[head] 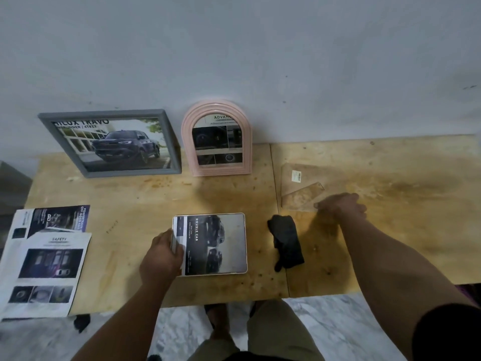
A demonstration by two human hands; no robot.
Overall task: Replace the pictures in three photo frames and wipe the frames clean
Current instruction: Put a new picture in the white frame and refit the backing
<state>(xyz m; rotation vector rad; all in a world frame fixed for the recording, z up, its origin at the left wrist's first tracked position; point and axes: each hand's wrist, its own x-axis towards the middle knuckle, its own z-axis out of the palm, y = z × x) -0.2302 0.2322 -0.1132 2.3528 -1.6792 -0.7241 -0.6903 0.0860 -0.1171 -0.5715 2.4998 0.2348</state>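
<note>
Plywood tabletop (145,194), stained and pitted, runs along a pale wall. We note two frames leaning upright against that wall: a grey frame (110,143) showing a truck picture and a pink arched frame (216,138). A third, white frame (210,244) lies flat near the front edge with a car print in it. We find the left hand (162,256) gripping its left edge, fingers curled over the rim. The right hand (339,207) reaches well to the right and rests at the corner of a clear sheet (299,188) (glass or acrylic, we cannot tell which); whether it pinches the sheet is blurred, so we cannot tell its state. A black cloth (286,242) lies between frame and sheet; loose brochure pages (44,259) sit far left.

Risk, in our judgement: the sheet may slip or pick up finger smears as it is lifted, and grit on the board could scratch it. The print could also shift if the frame is jogged.
</note>
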